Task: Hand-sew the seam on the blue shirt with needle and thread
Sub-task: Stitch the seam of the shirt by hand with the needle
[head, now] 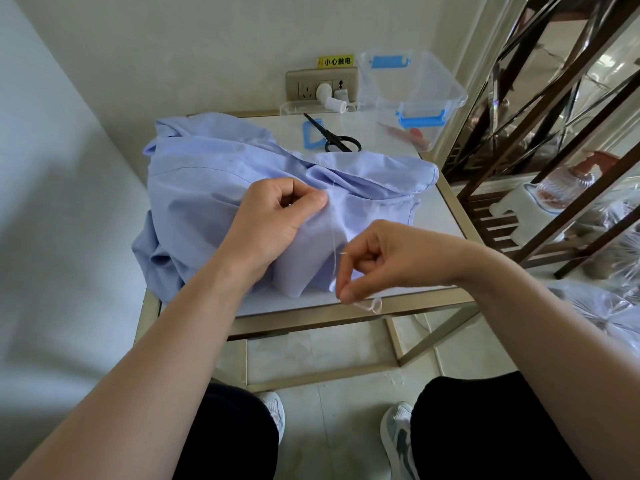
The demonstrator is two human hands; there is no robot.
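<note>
Blue shirt (pixel 207 174) heaped on the desk (pixel 446 213), with a fold at the seam pinched between thumb and forefinger of the left grip (pixel 273 220). A white thread (pixel 331 237) runs from the cloth just beside that pinch down to the right grip (pixel 388 258), whose fingertips are closed on it. The needle is too small to make out. The step in hand appears to be drawing a stitch through. The next move likely calls for pulling the slack taut away from the left grip without puckering the cloth, then re-entering close beside the pinch.

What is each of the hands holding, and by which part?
The left hand pinches a fold of the blue shirt where the thread leaves it. The right hand pinches the thread low down, between its fingertips.
</note>
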